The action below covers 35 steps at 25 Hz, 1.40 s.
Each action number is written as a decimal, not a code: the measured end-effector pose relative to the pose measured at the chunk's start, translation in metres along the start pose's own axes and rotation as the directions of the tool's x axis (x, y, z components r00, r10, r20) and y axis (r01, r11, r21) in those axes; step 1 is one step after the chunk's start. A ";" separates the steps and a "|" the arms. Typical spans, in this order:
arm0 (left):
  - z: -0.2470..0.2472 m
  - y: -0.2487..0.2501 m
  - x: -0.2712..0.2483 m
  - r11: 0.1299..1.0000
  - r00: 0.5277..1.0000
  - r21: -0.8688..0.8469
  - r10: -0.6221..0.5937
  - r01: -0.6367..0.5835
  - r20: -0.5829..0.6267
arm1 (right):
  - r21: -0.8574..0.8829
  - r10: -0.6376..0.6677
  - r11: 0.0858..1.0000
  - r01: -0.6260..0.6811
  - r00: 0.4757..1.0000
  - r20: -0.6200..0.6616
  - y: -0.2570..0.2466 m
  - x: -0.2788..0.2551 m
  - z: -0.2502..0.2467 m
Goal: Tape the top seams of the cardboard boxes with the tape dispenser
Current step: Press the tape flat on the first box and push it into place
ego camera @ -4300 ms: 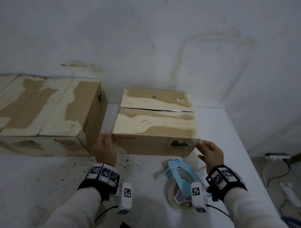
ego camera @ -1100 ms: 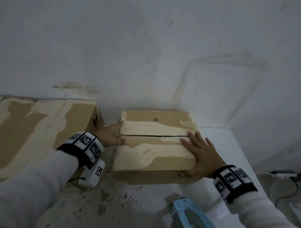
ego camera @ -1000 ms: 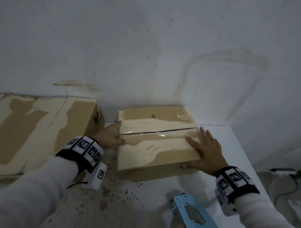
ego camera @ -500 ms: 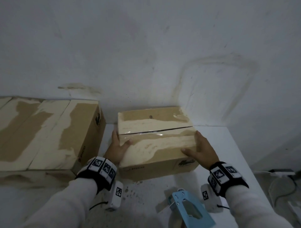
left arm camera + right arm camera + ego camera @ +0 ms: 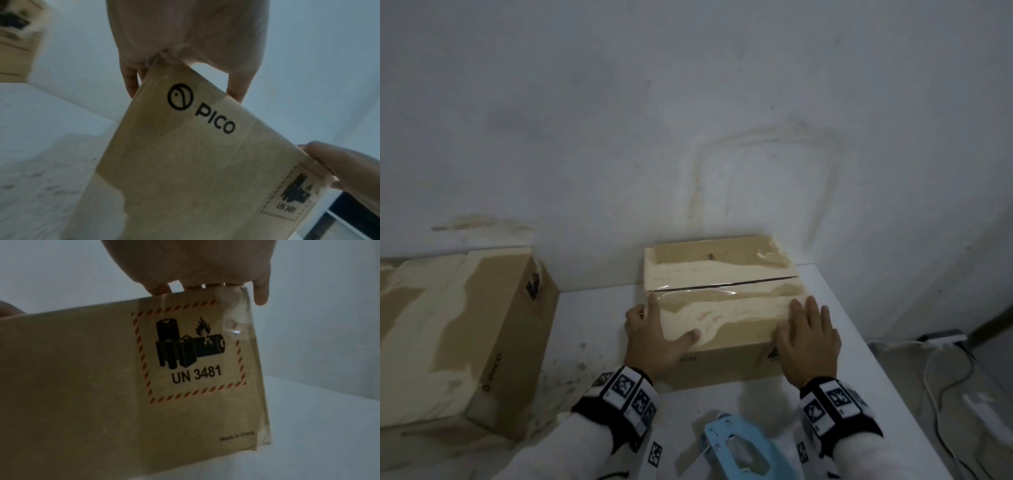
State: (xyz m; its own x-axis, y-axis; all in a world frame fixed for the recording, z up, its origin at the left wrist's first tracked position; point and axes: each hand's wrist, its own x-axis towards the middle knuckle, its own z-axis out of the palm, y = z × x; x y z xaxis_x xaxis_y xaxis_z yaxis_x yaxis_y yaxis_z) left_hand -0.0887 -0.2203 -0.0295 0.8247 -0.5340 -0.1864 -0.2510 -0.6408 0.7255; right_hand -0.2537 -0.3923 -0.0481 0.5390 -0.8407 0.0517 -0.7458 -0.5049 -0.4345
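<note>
Straddling the near left corner of the small brown cardboard box (image 5: 717, 270), the left hand (image 5: 654, 339) lays its thumb on top and straight fingers down the side; the right hand (image 5: 806, 337) lies flat, fingers straight, on the near right corner. The box sits mid-way along the white desk (image 5: 594, 313); the light blue plastic tape dispenser (image 5: 736, 452) lies nearer, between the wrists, untouched.

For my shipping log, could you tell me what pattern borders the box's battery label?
The label has a red diagonal-striped border; right wrist view shows it best.

We've got a speckled white table (image 5: 589, 311) up against a stained white wall (image 5: 688, 120), with cables (image 5: 928, 377) and a power strip (image 5: 944, 337) on the floor to the right.
</note>
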 end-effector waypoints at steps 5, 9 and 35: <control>0.039 0.034 0.016 0.953 0.981 0.246 0.148 -0.176 0.130 | -0.047 0.024 0.999 -0.025 0.999 -0.037 0.048 0.023 -0.016; 0.059 0.048 0.031 0.808 0.952 0.506 0.283 -0.303 0.118 | -0.094 -0.003 0.996 0.004 1.000 0.015 0.062 0.056 -0.021; -0.244 -0.182 -0.061 0.918 0.996 0.392 0.077 -0.055 -0.042 | 0.145 -0.718 0.610 0.779 0.466 0.518 -0.292 -0.114 0.088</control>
State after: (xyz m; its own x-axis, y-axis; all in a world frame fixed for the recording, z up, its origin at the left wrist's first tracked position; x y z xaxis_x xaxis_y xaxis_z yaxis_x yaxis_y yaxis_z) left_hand 0.0299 0.0635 0.0115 0.8232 -0.5585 -0.1019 -0.4746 -0.7755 0.4164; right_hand -0.0625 -0.1317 -0.0064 0.9890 0.0717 -0.1294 0.0213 -0.9347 -0.3548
